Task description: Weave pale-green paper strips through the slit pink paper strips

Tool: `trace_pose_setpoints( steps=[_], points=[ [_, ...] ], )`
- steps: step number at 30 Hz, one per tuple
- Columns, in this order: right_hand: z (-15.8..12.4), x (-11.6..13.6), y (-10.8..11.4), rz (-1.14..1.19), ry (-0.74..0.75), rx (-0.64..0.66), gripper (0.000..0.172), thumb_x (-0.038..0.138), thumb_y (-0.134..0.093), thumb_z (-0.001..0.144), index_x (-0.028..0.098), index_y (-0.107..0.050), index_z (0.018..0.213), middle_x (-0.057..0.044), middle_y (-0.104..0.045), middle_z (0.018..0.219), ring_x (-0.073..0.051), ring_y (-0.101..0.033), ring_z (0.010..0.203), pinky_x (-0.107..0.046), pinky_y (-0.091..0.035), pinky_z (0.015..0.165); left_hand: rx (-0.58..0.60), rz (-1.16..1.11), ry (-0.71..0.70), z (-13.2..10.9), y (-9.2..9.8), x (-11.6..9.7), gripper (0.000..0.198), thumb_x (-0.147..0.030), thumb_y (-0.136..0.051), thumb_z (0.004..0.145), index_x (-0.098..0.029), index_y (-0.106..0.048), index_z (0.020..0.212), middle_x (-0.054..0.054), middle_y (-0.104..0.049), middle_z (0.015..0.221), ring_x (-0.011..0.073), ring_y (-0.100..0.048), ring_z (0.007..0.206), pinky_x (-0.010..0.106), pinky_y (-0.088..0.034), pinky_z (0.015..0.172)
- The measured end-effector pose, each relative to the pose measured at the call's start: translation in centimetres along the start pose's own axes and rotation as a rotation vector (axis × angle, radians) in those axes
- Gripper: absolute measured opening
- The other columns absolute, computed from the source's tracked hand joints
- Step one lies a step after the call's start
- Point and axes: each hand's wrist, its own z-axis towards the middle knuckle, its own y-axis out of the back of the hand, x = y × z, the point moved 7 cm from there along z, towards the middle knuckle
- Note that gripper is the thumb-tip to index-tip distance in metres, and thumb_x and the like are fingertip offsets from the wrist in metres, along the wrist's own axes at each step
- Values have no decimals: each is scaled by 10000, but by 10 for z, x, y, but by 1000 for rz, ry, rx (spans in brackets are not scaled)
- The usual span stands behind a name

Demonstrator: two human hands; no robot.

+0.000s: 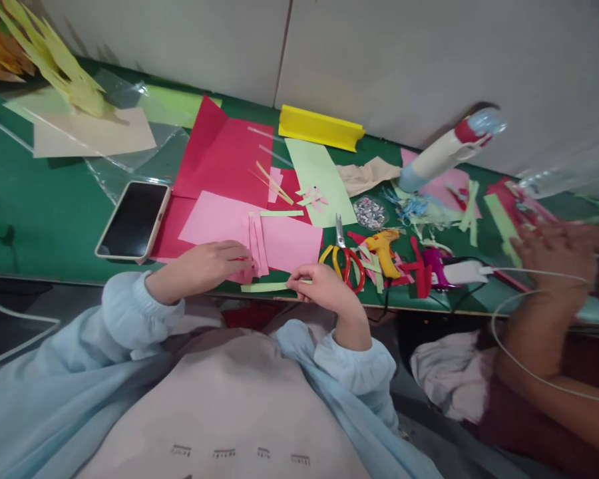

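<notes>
My left hand rests at the front edge of the green table, fingers closed on folded pink paper strips that lie on a pink sheet. My right hand pinches the end of a light green paper strip lying along the table edge. Both sleeves are pale blue. Red-and-yellow handled scissors lie just right of my right hand.
A phone lies face up at left beside red paper. A yellow glue gun, paper scraps, a light green sheet, a yellow folded sheet and a tilted bottle fill the right. Another person's hands work at far right.
</notes>
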Motion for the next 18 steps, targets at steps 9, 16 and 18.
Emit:
trace_pose_setpoints(
  steps=[9, 16, 18],
  points=[
    [-2, 4, -2, -16, -15, 18, 138, 291, -646, 835, 181, -671, 753, 26, -624, 557, -98, -566, 472, -226, -443, 556, 111, -34, -5, 7, 0, 4, 379, -123, -427, 959, -217, -683, 1223, 86, -712, 1253, 230, -632, 1183, 363, -507, 1016],
    [-3, 3, -3, -14, -26, 24, 134, 291, -643, 838, 185, -677, 763, 24, -630, 563, -109, -585, 487, -232, -449, 562, 110, -92, -32, 10, 1, 2, 288, -356, -483, 1007, -235, -703, 1149, 74, -728, 1177, 214, -634, 1125, 325, -488, 987],
    [-3, 4, -2, -23, -26, 23, 135, 292, -644, 838, 184, -679, 764, 25, -631, 561, -107, -583, 486, -231, -446, 566, 106, -94, -40, 10, 2, 1, 299, -381, -471, 1016, -234, -704, 1134, 67, -730, 1158, 203, -638, 1095, 312, -485, 970]
  ],
)
